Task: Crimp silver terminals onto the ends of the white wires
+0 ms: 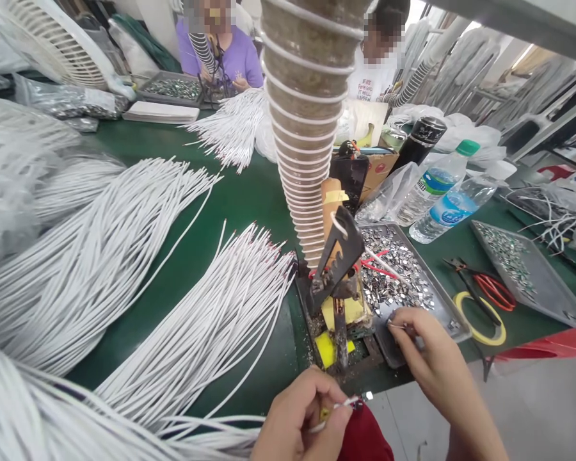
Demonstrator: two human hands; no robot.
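My left hand [302,419] is closed, pinching a white wire [344,403] between thumb and forefinger. A small dark piece sits at the tip of that wire. My right hand [427,349] is pinched shut beside the small dark tray [388,346]; a tiny shiny thing shows at its fingertips, too small to name. Between and beyond my hands stands a soldering stand [338,275] with a black bracket and yellow tape. Behind my right hand, a grey tray [444,317] holds many small shiny metal pieces [393,275].
Bundles of white wires [206,320] cover the left side of the green table [173,131]. A ribbed hose [307,128] drops to the stand. At right are water bottles [448,208], pliers [475,288], a yellow tape roll [502,334] and another tray [552,282]. Two people sit opposite.
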